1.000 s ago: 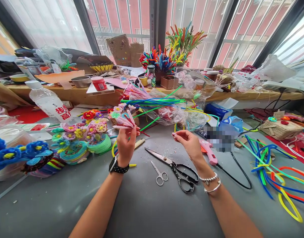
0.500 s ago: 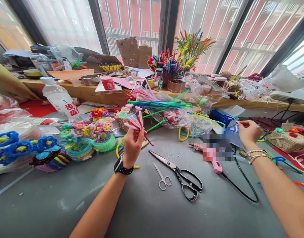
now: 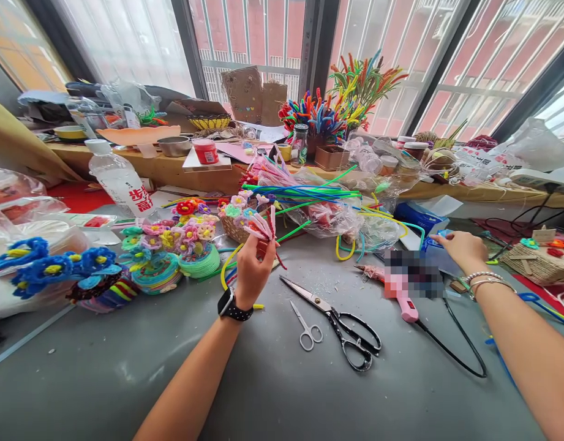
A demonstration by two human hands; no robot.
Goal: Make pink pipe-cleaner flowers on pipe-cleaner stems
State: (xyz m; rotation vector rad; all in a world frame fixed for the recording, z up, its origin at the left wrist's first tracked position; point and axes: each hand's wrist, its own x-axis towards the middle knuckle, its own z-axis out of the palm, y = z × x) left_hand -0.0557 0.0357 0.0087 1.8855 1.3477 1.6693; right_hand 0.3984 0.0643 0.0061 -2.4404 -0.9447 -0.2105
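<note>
Hands are held well apart over the grey surface [image 3: 272,392], the left hand [image 3: 255,269] closed in a pinch on a bundle of pink and dark red stems [image 3: 262,229], the right hand [image 3: 463,248] reached out near the blue box [image 3: 418,215]. Whether anything is gripped by the right fingertips cannot be told. The bundle is carried above the surface, to the left of the right hand, its stems fanned up and away from the left fist; one dark red stem is bent down on the right side. Between the hands the way is occupied low down: the large scissors [image 3: 333,313] are laid aslant, tips pointed towards the left hand, with the small scissors [image 3: 304,324] just beside them, and the pink glue gun [image 3: 405,303] is set nearer the right hand, its nozzle turned left. Beyond the bundle, room is limited by green stems [image 3: 304,193] and clear plastic bags; to its left, by the flower baskets [image 3: 199,262]. The widest open room is left on the near side, between the forearms.
</note>
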